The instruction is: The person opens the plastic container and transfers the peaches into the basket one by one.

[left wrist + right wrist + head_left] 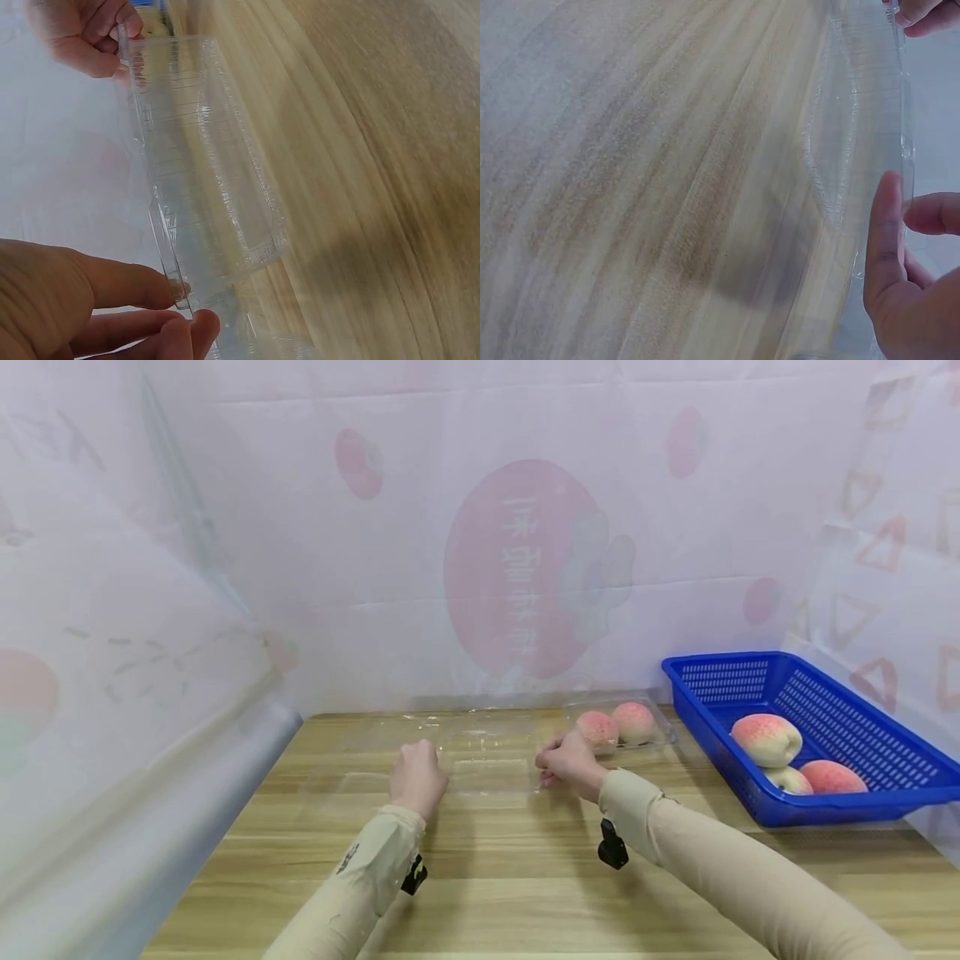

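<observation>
Container of clear rectangular plastic (199, 150) spans the gap between two bare hands, over a pale wood-grain table (502, 897). The left hand (417, 781) pinches one end of its rim, thumb and fingers closed to the plastic's thickness; the right hand (572, 760) pinches the opposite end likewise. Near the right hand, a transparent plastic tray (663, 729) holds two pink peaches (633, 722); farther right, a blue perforated plastic basket (840, 811) holds three more peaches (765, 741).

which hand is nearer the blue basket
Right. The right hand is left of the blue basket; the left hand is farther left, at the clear container's other end.
</observation>
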A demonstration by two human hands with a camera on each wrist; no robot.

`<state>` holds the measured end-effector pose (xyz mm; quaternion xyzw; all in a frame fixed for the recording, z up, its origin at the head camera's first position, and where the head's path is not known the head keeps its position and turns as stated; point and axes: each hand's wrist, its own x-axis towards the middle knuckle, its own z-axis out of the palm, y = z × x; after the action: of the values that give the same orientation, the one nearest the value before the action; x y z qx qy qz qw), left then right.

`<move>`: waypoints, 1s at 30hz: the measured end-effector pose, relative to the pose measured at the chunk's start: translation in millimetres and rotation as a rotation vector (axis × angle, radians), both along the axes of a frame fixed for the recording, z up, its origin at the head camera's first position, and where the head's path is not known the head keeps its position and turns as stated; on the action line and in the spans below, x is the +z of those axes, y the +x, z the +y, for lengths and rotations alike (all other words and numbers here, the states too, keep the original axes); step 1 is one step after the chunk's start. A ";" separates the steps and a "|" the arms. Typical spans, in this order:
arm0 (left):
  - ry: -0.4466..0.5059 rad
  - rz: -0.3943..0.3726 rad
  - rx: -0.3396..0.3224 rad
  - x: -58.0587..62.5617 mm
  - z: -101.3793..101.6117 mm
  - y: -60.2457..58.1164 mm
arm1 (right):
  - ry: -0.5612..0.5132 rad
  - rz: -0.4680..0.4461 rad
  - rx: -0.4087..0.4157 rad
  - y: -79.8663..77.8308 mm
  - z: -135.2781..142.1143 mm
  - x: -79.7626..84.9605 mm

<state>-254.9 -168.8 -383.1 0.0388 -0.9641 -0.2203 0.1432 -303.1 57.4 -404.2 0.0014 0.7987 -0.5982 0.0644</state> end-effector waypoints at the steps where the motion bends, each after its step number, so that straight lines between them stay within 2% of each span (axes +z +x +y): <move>1: -0.008 0.001 0.001 -0.4 0.0 0.1 | 0.000 -0.004 0.001 0.2 0.0 0.3; 6: -0.049 0.023 -0.012 -1.5 0.0 -3.5 | -0.011 -0.019 0.052 0.5 -0.9 3.2; 10: -0.067 0.051 -0.028 1.0 4.1 -5.1 | 0.068 -0.003 0.086 4.4 8.5 13.5; 14: -0.060 0.069 -0.044 4.7 10.3 -5.2 | 0.131 0.054 0.089 7.3 28.7 28.5; 20: 0.067 0.071 -0.141 11.6 25.3 -4.6 | 0.130 0.090 0.050 15.5 67.2 46.8; 23: 0.146 0.060 -0.167 14.9 35.5 -4.6 | 0.160 0.084 0.025 21.6 86.6 54.3; 30: 0.330 0.067 -0.245 21.3 65.9 -5.3 | 0.163 -0.013 -0.052 29.8 127.8 63.1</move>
<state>-260.2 -102.9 -361.8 -0.0632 -0.9071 -0.3923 0.1388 -273.3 185.3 -341.0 0.0312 0.8441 -0.5326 0.0537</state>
